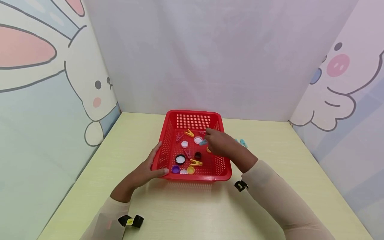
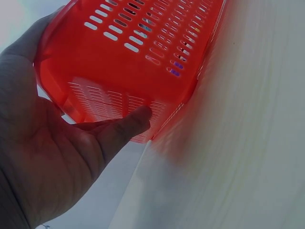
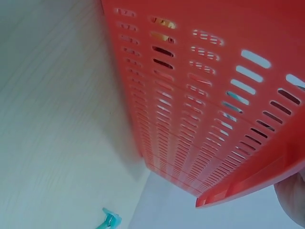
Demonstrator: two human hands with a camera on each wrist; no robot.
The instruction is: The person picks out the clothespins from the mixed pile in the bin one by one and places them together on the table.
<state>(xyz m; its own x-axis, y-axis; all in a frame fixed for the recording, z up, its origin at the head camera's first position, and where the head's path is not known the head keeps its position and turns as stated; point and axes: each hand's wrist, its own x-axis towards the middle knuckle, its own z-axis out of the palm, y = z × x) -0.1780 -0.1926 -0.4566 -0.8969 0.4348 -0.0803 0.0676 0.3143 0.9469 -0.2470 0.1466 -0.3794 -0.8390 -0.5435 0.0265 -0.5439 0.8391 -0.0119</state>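
Observation:
A red plastic basket with slotted walls stands on the table. My left hand grips its near left corner, fingers along the left side and thumb by the front rim. Over the basket's right half, my right hand pinches a light blue clothespin. Inside lie yellow clothespins, dark pink clothespins and several round caps: white, black-rimmed, dark brown, purple and yellow. The right wrist view shows mostly the basket's outer wall, hiding the fingertips.
Light blue clothespins lie on the pale table right of the basket, partly behind my right forearm. A plain white sheet rises behind the table. Walls with cartoon animals flank both sides.

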